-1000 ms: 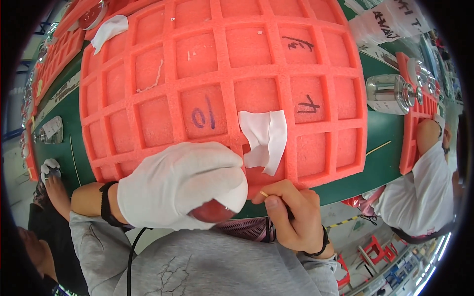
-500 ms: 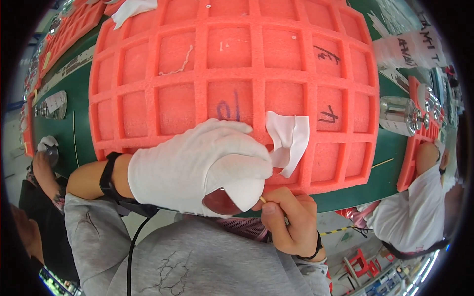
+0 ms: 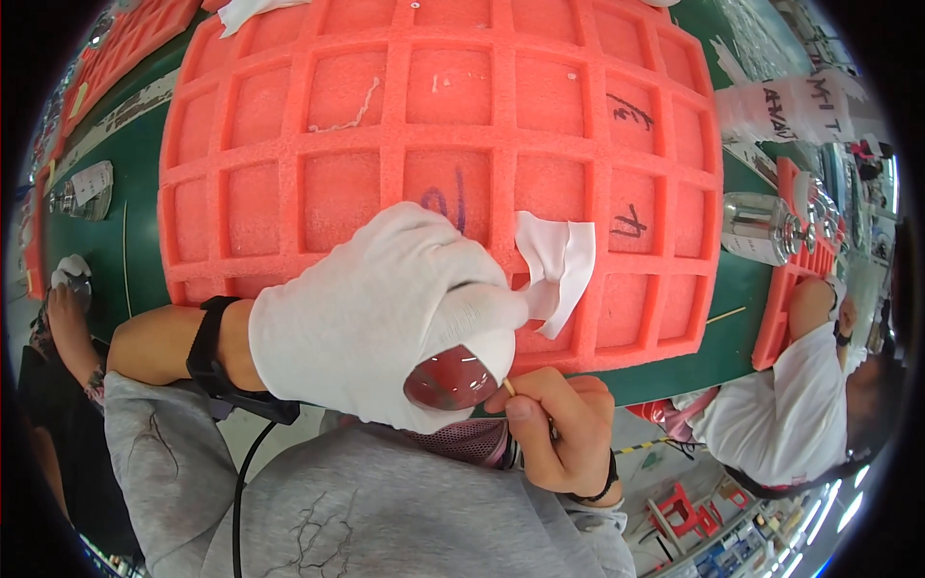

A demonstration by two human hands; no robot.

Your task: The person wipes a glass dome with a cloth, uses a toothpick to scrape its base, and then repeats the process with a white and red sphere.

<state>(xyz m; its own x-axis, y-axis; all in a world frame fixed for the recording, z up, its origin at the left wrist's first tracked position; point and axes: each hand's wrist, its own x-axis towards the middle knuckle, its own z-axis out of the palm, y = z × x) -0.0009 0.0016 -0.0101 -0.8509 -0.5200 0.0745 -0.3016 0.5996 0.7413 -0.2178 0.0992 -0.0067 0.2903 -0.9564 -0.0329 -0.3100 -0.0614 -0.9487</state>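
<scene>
In my white-gloved left hand (image 3: 385, 318) is a glossy, dark red round piece (image 3: 451, 378), shaped like a lens or a small dome. The gloved fingers curl around it, hiding part of its outline. My bare right hand (image 3: 564, 429) is closed, pinching a thin wooden stick (image 3: 509, 387) between thumb and forefinger. The stick's tip is at the right edge of the glossy piece; whether it touches cannot be made out. Just beyond the gloved fingertips lies a folded white cloth (image 3: 564, 270) on the red foam tray (image 3: 503, 193).
The gridded foam tray covers most of the green table (image 3: 145, 250). Glass bottles with metal tops stand left (image 3: 87, 191) and right (image 3: 756, 228). A wrapped roll (image 3: 785, 108) lies at the right. Co-workers sit on both sides, one in a white sleeve (image 3: 800, 405).
The gloved hand has turned the glossy piece so more of its red surface shows. My right hand stays beside it with the stick. The whole view has shifted slightly.
</scene>
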